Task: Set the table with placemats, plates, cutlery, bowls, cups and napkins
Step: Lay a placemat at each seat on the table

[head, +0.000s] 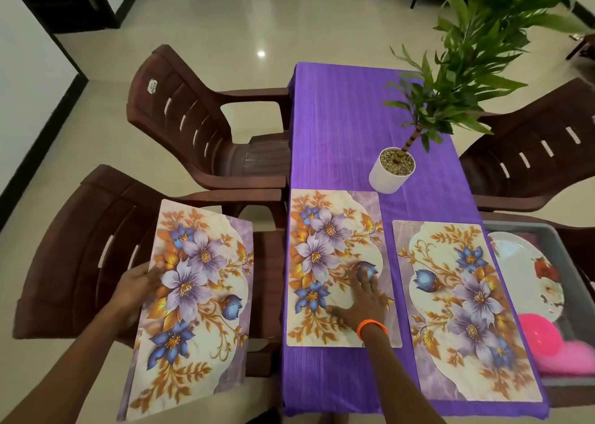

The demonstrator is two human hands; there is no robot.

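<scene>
Two floral placemats lie flat on the desk (338, 118), which is draped in a purple cloth. The left placemat (325, 262) sits under the right hand (362, 298), fingers spread straight and pressing flat on its near right part; an orange wristband (372, 325) circles that wrist. The right placemat (467, 307) lies just beside it, untouched. The left hand (138, 295) grips a third placemat (193, 301) by its left edge, holding it tilted off the desk above a brown plastic chair (74, 256). A white potted plant (391, 172) stands further back. At right, a grey tray (521, 227) holds a flowered plate (528, 269) and pink bowls (547, 340)
</scene>
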